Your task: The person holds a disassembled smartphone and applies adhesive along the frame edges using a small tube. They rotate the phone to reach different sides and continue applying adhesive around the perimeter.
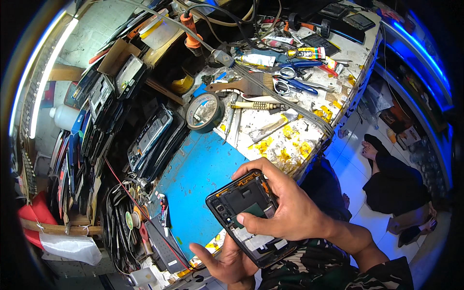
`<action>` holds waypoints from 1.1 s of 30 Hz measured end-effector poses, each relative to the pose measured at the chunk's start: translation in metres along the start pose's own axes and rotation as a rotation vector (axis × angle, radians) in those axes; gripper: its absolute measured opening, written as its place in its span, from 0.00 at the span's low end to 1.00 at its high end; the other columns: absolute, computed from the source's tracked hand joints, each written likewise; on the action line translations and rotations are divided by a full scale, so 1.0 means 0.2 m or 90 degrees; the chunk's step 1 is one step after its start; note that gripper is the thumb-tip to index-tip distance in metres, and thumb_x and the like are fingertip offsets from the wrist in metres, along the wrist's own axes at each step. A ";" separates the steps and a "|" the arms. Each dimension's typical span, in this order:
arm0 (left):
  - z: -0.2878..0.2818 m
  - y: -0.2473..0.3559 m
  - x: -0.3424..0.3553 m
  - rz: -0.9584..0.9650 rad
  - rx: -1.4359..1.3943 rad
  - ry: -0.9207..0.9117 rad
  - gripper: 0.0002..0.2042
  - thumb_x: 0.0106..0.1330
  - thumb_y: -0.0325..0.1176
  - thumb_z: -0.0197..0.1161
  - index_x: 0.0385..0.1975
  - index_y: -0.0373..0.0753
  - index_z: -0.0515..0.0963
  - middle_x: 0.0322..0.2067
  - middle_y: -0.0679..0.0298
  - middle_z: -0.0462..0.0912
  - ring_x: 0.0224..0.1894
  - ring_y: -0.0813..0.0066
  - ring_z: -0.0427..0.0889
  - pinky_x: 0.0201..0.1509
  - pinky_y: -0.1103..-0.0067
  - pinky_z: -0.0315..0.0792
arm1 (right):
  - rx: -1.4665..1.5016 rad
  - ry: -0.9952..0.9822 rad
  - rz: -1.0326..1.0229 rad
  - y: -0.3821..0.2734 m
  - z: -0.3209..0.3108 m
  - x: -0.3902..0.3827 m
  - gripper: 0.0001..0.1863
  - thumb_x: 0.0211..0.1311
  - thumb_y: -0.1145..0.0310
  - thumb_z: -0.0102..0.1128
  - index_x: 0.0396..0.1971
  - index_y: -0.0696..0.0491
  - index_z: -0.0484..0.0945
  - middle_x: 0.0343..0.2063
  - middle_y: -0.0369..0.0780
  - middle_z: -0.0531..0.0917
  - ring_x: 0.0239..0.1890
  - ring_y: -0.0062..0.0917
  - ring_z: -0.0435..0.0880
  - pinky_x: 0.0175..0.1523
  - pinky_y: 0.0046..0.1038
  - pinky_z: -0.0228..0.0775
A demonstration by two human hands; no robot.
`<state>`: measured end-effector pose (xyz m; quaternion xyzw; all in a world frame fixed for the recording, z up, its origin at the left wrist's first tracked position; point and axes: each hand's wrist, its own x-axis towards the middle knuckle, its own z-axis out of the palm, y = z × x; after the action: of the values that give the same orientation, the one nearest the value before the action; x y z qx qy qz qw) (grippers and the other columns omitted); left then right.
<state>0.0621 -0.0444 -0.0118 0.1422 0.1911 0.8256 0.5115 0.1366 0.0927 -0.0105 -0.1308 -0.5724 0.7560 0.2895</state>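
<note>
My right hand grips an opened black phone with exposed inner parts, its thumb lying across the inside. My left hand is just below the phone's lower left, thumb stretched out and apart, other fingers partly hidden behind the phone; whether they touch it I cannot tell. A blue mat lies beneath, beside a dark roll of tape. A small tube lies at the mat's left.
Stacked phone parts fill the left. Scissors, a brush, glue tubes and cables crowd the worn bench. Another person, with a bare foot, is on the tiled floor at right.
</note>
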 end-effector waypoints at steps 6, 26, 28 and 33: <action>0.06 -0.05 0.01 0.067 0.161 0.165 0.52 0.62 0.74 0.36 0.68 0.25 0.46 0.67 0.47 0.54 0.69 0.57 0.56 0.73 0.65 0.50 | 0.020 0.005 0.023 -0.02 -0.01 0.00 0.31 0.49 0.73 0.69 0.53 0.57 0.64 0.39 0.36 0.74 0.43 0.15 0.75 0.49 0.21 0.68; 0.00 0.01 0.08 -0.070 0.135 0.026 0.52 0.60 0.75 0.33 0.69 0.30 0.46 0.66 0.37 0.53 0.66 0.35 0.57 0.69 0.50 0.54 | 0.277 -0.351 0.326 -0.22 -0.19 -0.15 0.46 0.69 0.36 0.28 0.65 0.68 0.53 0.13 0.42 0.79 0.07 0.14 0.69 0.11 0.13 0.53; 0.01 0.00 0.08 -0.036 0.209 0.075 0.52 0.60 0.74 0.33 0.69 0.30 0.46 0.66 0.37 0.53 0.66 0.35 0.57 0.70 0.51 0.53 | 0.325 -0.342 0.378 -0.14 -0.16 -0.12 0.37 0.73 0.41 0.23 0.69 0.56 0.52 0.13 0.43 0.77 0.05 0.14 0.66 0.11 0.13 0.54; 0.02 -0.01 0.06 0.048 0.144 0.179 0.49 0.62 0.72 0.32 0.68 0.29 0.49 0.67 0.43 0.55 0.68 0.46 0.58 0.71 0.55 0.52 | 0.625 -0.428 0.258 -0.06 -0.17 -0.15 0.41 0.71 0.38 0.21 0.70 0.56 0.50 0.11 0.41 0.75 0.05 0.14 0.63 0.11 0.13 0.51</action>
<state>0.0606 -0.0313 -0.0086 0.0893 0.3471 0.8292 0.4291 0.1816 0.1050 -0.0128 0.1559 -0.1821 0.9704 -0.0291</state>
